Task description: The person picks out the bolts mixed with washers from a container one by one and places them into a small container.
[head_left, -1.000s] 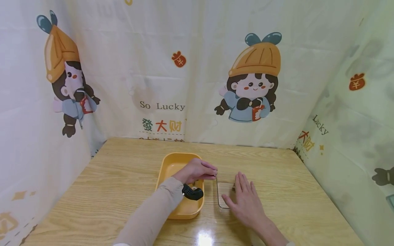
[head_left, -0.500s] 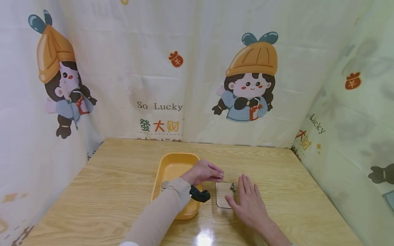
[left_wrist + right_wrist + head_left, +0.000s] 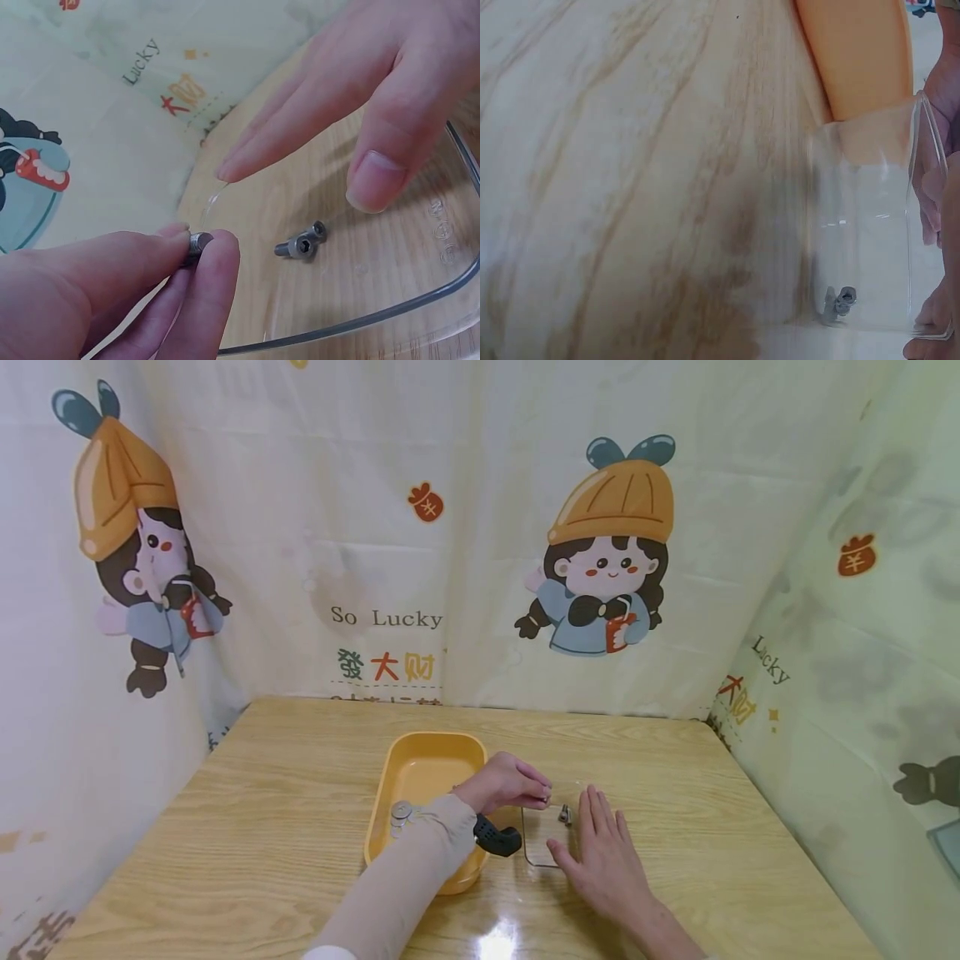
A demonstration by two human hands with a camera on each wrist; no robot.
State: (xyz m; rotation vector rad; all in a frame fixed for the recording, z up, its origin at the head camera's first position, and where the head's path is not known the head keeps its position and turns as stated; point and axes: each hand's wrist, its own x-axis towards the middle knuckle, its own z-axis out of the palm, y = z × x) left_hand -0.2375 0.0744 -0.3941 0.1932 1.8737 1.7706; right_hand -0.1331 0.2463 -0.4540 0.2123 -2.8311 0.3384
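Note:
My left hand (image 3: 510, 783) pinches a small grey metal bolt (image 3: 198, 244) between thumb and fingers, above the clear box's left part. Inside that clear box (image 3: 862, 150) lie socket-head bolts (image 3: 301, 244), close together on its floor; the head view shows them as a small dark clump. Along the box's right side, my right hand (image 3: 609, 853) is held with straight fingers, thumb apart over the rim. In the left wrist view, the right fingertips (image 3: 229, 172) are at the box's far edge. Most of the pinched bolt is hidden by the fingers.
Left of the box stands a yellow tray (image 3: 372, 814), with round metal washers (image 3: 401, 812) in it, partly covered by my left forearm. A black strap (image 3: 497, 837) is on the left wrist. Printed cloth hangs around the wooden table (image 3: 300, 760).
My left hand has shifted right, from between tray and box to over the box. Washers have come into view behind the forearm. The right hand has stayed nearly in place.

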